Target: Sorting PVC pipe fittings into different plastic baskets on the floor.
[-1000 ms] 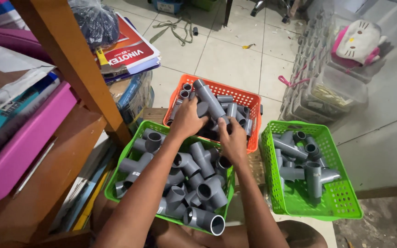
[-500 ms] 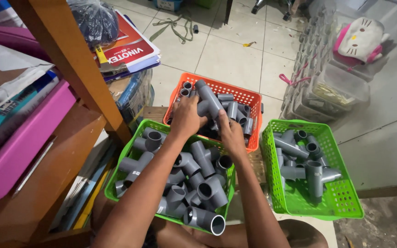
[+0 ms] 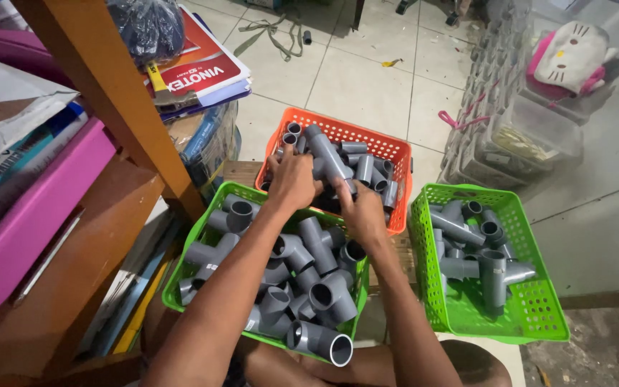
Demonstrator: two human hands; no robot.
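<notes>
An orange basket (image 3: 381, 147) on the floor holds several grey pipe fittings. My left hand (image 3: 293, 179) is inside its near left part, fingers closed around a long grey pipe fitting (image 3: 329, 156) that sticks up diagonally. My right hand (image 3: 362, 210) reaches over the basket's near rim and grips the lower end of the same fitting. Below my arms a green basket (image 3: 196, 240) is packed with grey tee fittings (image 3: 309, 247). At the right a second green basket (image 3: 531, 301) holds several more grey fittings (image 3: 492, 276).
A wooden shelf post (image 3: 109, 93) and shelves with pink boxes (image 3: 30, 222) and papers stand at the left. Magazines (image 3: 198, 72) and a dark bag lie behind. Clear plastic containers (image 3: 531, 132) with a pink-white plush item line the right. Tiled floor (image 3: 367, 79) stretches beyond.
Both hands have shifted slightly along the long fitting in the orange basket; the right hand moved up toward it. The view tilted a little.
</notes>
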